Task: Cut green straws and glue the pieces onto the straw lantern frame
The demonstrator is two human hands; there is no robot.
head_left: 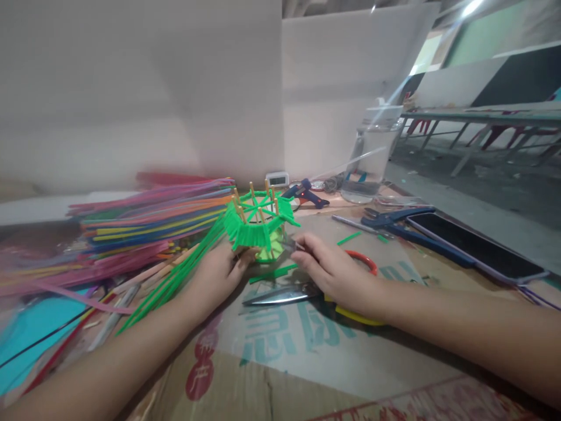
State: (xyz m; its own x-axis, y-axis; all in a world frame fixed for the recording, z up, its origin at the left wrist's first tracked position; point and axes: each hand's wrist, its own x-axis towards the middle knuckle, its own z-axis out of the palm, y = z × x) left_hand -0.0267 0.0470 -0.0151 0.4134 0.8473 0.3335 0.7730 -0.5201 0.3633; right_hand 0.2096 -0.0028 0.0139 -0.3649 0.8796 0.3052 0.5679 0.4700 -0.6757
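Observation:
A small green pipe-cleaner model (249, 233) with upright wooden sticks stands on the cardboard-covered table. Its top is a frilled ring with spokes, above a yellow-green base. My left hand (221, 269) has its fingers closed on the lower left of the model. To the right of it, my right hand (326, 263) is pinched around a small greyish thing (288, 243), too blurred to name, close to the model's side. Beneath my right hand lies a pair of scissors (280, 296), with red and yellow handles and blades pointing left. Short cut pieces of green pipe cleaner (274, 273) lie beside the base.
Bundles of coloured pipe cleaners (162, 219) fill the left side. Behind the model are a glue gun (307, 193) and a small white digital display (277, 179). A clear water jug (370, 155), blue-handled pliers (398, 219) and a phone (477, 245) are on the right.

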